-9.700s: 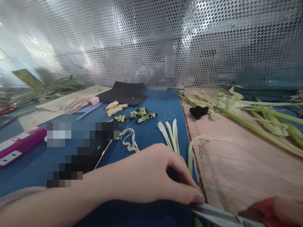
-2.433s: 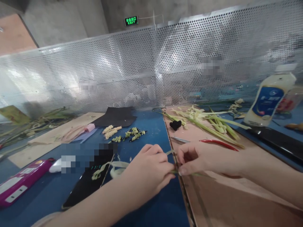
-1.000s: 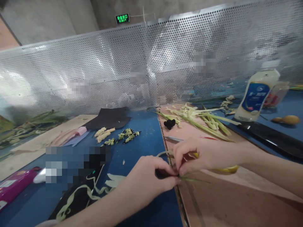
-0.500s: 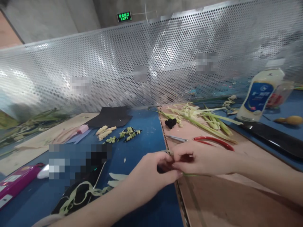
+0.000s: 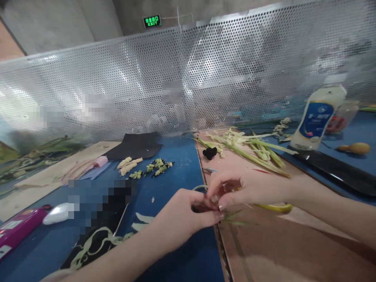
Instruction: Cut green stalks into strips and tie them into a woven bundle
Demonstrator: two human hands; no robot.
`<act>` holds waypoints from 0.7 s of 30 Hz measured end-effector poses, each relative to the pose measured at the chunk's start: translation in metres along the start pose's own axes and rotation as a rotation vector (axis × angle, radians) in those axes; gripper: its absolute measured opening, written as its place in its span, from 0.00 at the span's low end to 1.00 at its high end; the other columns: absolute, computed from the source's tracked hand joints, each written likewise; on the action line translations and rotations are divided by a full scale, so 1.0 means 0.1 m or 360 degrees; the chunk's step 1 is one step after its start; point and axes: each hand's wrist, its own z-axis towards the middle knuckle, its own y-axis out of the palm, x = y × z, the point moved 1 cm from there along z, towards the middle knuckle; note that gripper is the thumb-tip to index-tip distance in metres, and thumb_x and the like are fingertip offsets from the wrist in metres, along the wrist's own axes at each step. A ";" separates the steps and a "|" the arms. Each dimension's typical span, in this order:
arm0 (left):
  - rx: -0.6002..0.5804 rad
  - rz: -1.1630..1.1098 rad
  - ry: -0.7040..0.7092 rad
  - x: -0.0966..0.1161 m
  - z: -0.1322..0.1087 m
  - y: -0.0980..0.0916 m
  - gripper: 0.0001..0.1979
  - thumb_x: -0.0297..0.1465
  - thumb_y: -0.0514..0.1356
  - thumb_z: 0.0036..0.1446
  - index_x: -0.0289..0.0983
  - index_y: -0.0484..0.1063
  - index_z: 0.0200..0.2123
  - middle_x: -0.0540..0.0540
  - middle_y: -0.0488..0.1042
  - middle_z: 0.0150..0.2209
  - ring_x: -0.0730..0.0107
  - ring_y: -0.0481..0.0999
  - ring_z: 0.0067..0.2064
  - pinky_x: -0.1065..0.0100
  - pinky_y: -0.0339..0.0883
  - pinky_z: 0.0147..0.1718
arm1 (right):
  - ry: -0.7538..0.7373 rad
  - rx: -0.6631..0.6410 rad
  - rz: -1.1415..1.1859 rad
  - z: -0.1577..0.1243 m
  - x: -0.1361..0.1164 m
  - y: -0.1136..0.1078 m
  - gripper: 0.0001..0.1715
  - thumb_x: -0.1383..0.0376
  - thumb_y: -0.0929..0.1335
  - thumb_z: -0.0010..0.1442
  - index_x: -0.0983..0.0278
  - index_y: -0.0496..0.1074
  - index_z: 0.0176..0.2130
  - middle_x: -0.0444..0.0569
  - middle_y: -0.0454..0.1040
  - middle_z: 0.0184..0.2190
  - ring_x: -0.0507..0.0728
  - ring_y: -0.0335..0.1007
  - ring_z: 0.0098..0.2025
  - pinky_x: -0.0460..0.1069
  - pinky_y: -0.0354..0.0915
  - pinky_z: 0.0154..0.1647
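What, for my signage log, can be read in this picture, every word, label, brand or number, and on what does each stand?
"EXIT": on the green sign above the mesh screen; the small characters over it are too small to read.
Blue label on the white bottle: blurred, unreadable.
Labels on the pink box: too small to read.
Patches on the mesh screen: pixelated, unreadable.

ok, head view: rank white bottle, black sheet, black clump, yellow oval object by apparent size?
1. white bottle
2. black sheet, lying flat and foreshortened, so a close call with the bottle
3. black clump and yellow oval object: look alike, not ranked
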 end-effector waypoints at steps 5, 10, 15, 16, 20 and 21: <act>-0.0057 -0.0026 -0.0093 0.03 -0.02 -0.03 0.10 0.36 0.61 0.47 0.34 0.75 0.29 0.53 0.71 0.26 0.75 0.66 0.30 0.74 0.55 0.31 | -0.0022 -0.0135 0.0129 0.00 0.09 -0.01 0.09 0.63 0.70 0.53 0.64 0.73 0.35 0.45 0.70 0.32 0.51 0.66 0.34 0.47 0.63 0.37; -0.0062 0.0008 -0.0107 0.05 -0.02 -0.05 0.09 0.34 0.60 0.48 0.35 0.74 0.29 0.52 0.71 0.28 0.74 0.66 0.31 0.74 0.55 0.32 | -0.0019 -0.0071 0.0049 0.02 0.14 0.01 0.08 0.61 0.69 0.54 0.64 0.71 0.31 0.45 0.71 0.31 0.52 0.67 0.35 0.47 0.63 0.36; -0.0065 -0.0045 -0.0110 0.05 0.00 -0.03 0.05 0.30 0.57 0.48 0.35 0.70 0.29 0.53 0.68 0.26 0.75 0.64 0.29 0.74 0.55 0.30 | 0.0070 -0.0043 -0.0182 0.01 0.08 0.03 0.12 0.57 0.66 0.57 0.64 0.69 0.32 0.44 0.70 0.29 0.51 0.63 0.32 0.46 0.60 0.31; -0.0050 -0.0032 -0.0104 0.05 0.00 -0.02 0.05 0.30 0.57 0.48 0.35 0.69 0.29 0.53 0.67 0.26 0.75 0.64 0.29 0.74 0.55 0.30 | 0.0068 -0.0034 -0.0231 0.00 0.06 0.03 0.12 0.56 0.66 0.57 0.64 0.68 0.32 0.43 0.69 0.29 0.51 0.63 0.31 0.45 0.59 0.30; -0.0030 -0.0001 -0.0100 0.07 -0.01 -0.01 0.03 0.27 0.56 0.46 0.34 0.68 0.28 0.52 0.68 0.26 0.74 0.65 0.30 0.72 0.56 0.32 | 0.0037 -0.0048 -0.0363 -0.02 -0.01 0.07 0.11 0.58 0.64 0.59 0.63 0.67 0.32 0.42 0.69 0.29 0.50 0.62 0.30 0.44 0.57 0.28; -0.0030 0.0003 -0.0100 0.07 -0.01 -0.01 0.03 0.27 0.57 0.46 0.34 0.68 0.28 0.52 0.68 0.26 0.74 0.66 0.31 0.72 0.57 0.32 | 0.0026 -0.0043 -0.0404 -0.02 -0.03 0.08 0.11 0.58 0.64 0.59 0.63 0.66 0.31 0.42 0.68 0.29 0.50 0.61 0.29 0.44 0.57 0.27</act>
